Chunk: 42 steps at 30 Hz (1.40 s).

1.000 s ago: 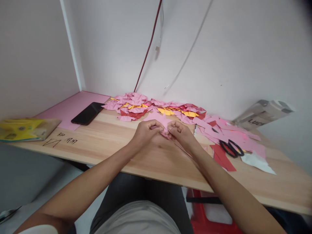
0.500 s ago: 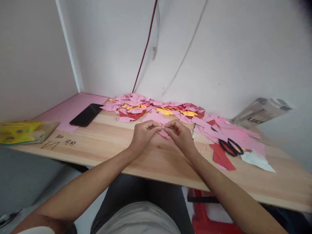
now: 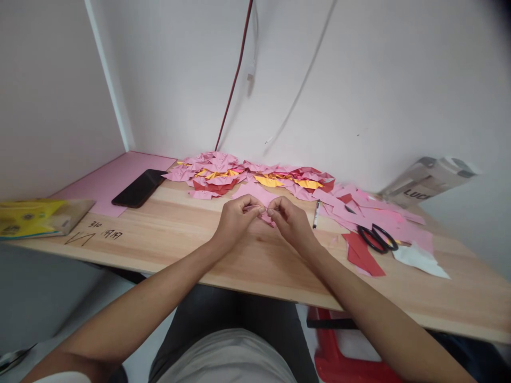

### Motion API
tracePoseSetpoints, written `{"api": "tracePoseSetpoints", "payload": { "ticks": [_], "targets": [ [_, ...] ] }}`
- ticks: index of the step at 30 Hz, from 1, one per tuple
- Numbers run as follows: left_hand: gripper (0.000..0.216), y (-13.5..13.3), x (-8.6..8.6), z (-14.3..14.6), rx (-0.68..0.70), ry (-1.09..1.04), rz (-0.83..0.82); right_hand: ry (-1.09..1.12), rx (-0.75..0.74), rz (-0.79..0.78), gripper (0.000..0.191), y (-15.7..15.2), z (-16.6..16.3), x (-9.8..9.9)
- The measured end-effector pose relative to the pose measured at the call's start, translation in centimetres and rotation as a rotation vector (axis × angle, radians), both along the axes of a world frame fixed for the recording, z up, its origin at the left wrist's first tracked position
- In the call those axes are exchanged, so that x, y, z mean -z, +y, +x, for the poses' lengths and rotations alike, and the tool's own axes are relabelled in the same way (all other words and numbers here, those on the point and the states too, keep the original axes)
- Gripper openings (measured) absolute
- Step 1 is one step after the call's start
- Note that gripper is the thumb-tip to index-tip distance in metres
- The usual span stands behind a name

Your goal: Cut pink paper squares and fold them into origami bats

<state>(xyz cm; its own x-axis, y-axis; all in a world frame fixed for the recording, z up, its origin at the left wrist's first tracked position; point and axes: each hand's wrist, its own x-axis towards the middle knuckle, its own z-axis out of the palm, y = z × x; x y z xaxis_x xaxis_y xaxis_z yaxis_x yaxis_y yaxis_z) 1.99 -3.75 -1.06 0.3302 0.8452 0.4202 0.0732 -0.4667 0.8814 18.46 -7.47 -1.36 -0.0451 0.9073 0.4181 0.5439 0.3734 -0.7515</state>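
My left hand (image 3: 238, 215) and my right hand (image 3: 290, 217) meet over the middle of the wooden table (image 3: 255, 260). Both are closed, thumbs against the bent forefingers, pinching a small piece of pink paper (image 3: 269, 218) between them. Most of that piece is hidden by the fingers. Just behind the hands lies a flat pink sheet (image 3: 255, 192). Beyond it, a heap of folded paper shapes (image 3: 215, 164) in pink, red and yellow runs along the wall, some with small drawn marks. A marker pen (image 3: 316, 214) lies to the right of my right hand.
At the right are black-handled scissors (image 3: 377, 238), red paper strips (image 3: 363, 255), pink paper scraps (image 3: 383, 221), a white tissue (image 3: 421, 260) and a bag (image 3: 427, 183). At the left are a phone (image 3: 139, 188) and a yellow packet (image 3: 34, 217). A cable (image 3: 236, 74) hangs down the wall.
My right hand has shifted slightly, and more of the marker pen shows beside it. Both hands keep their pinch on the pink paper. The whole view has moved a little.
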Motion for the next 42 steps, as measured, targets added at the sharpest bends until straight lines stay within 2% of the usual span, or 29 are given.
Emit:
{"api": "tracePoseSetpoints", "payload": {
  "ticks": [9, 16, 21, 29, 37, 42],
  "targets": [
    [0.007, -0.3, 0.1, 0.0, -0.103, -0.001, 0.031, 0.124, -0.026, -0.060, 0.011, 0.6, 0.0, 0.4],
    [0.011, 0.2, 0.2, 0.0, -0.007, -0.024, -0.055, 0.134, 0.015, -0.015, 0.011, 0.5, 0.2, 0.6],
    [0.012, 0.2, 0.3, -0.1, 0.001, -0.048, -0.063, 0.105, 0.027, -0.002, 0.014, 0.4, 0.0, 0.6],
    [0.008, 0.4, 0.3, 0.1, 0.050, -0.089, -0.100, 0.045, 0.022, 0.016, 0.007, 0.2, 0.2, 0.0],
    [0.014, 0.7, 0.6, 0.3, 0.095, -0.220, -0.328, 0.059, 0.050, 0.036, 0.008, 0.4, 0.0, 0.1],
    [0.018, 0.6, 0.5, 0.4, 0.087, -0.260, -0.334, 0.094, 0.043, 0.041, 0.008, 0.4, -0.1, 0.2]
  ]
}}
